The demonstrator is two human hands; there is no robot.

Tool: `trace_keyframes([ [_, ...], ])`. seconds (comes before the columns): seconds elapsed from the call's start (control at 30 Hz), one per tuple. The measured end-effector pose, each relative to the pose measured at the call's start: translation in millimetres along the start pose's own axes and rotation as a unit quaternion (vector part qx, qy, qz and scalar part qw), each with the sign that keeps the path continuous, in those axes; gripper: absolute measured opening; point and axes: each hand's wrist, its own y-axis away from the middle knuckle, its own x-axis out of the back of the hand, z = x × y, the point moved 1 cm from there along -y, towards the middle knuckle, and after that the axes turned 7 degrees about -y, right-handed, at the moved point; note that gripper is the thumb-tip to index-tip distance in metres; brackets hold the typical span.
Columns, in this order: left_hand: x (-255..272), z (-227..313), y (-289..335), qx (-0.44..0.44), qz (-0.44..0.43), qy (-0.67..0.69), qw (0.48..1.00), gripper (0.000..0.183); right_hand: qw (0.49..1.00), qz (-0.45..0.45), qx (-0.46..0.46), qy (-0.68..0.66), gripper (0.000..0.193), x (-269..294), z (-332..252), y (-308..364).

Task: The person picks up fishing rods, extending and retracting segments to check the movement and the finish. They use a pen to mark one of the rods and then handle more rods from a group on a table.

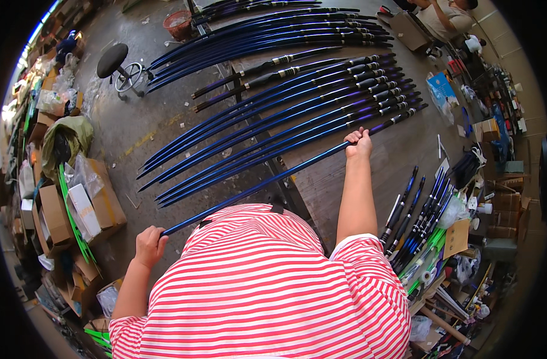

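A long blue fishing rod (255, 186) with a dark handle section stretches slantwise across in front of me. My left hand (149, 246) is closed around its lower left end. Further along, near the dark handle part, my right hand (358, 143) grips the same rod with fingers wrapped over it. Beyond it, a row of similar blue fishing rods (273, 128) lies side by side on the workbench (321, 191), their handles toward the right and their blue ends sticking out past the bench's left edge. Two thicker dark rods (267, 79) lie just beyond that row.
Another bundle of blue rods (267, 39) lies at the far end. A round black stool (113, 60) and a red basket (177, 25) stand on the floor. Cardboard boxes (103, 197) line the left. Shorter dark rods (423, 206) lie at right; a person (447, 18) is at the far right.
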Motion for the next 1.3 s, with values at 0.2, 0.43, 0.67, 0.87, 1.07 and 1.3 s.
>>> trace_keyframes([
  [0.2, -26, -5, 40, -0.102, -0.033, -0.143, 0.984, 0.021, 0.999, 0.038, 0.024, 0.001, 0.05, -46, -21, 54],
  [0.43, 8, 45, -12, -0.039, -0.094, 0.011, 0.995, 0.032, 0.996, 0.048, 0.07, 0.02, 0.047, -64, -48, 94],
  [0.67, 7, 43, -3, 0.12, -0.361, 0.351, 0.856, 0.029, 0.91, -0.363, -0.079, -0.185, 0.049, -79, -41, 149],
  [0.87, 38, 86, -153, 0.162, -0.392, 0.47, 0.774, 0.066, 0.884, -0.454, -0.079, -0.08, 0.054, -88, 83, 248],
  [1.07, 32, 131, -185, 0.185, -0.188, 0.704, 0.659, 0.065, 0.68, -0.575, 0.164, 0.425, 0.054, -45, 119, 270],
  [1.3, 30, 98, -151, 0.211, -0.231, 0.442, 0.84, 0.038, 0.801, -0.504, 0.028, 0.322, 0.041, -15, 108, 225],
])
